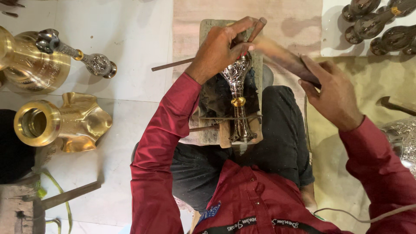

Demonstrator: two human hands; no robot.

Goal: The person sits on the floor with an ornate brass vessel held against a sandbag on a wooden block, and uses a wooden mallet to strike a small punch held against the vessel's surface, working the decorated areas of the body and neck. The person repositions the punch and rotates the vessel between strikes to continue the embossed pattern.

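Note:
A small engraved silver vase (237, 86) with a brass band lies on a dark pad on a wooden block (210, 130) between my knees. My left hand (221, 47) pinches a thin metal punch (257, 28) against the vase's rounded body. My right hand (331, 93) grips a wooden-handled hammer (286, 58), blurred with motion, its head close to the punch's top. Both sleeves are dark red.
Two large brass vases (65, 123) (30, 60) and a silver engraved vase (91, 60) lie on the white floor at left. Several dark metal vases (377, 24) sit at top right. A thin rod (173, 65) lies behind my left wrist. Another engraved silver piece (403, 138) is at right.

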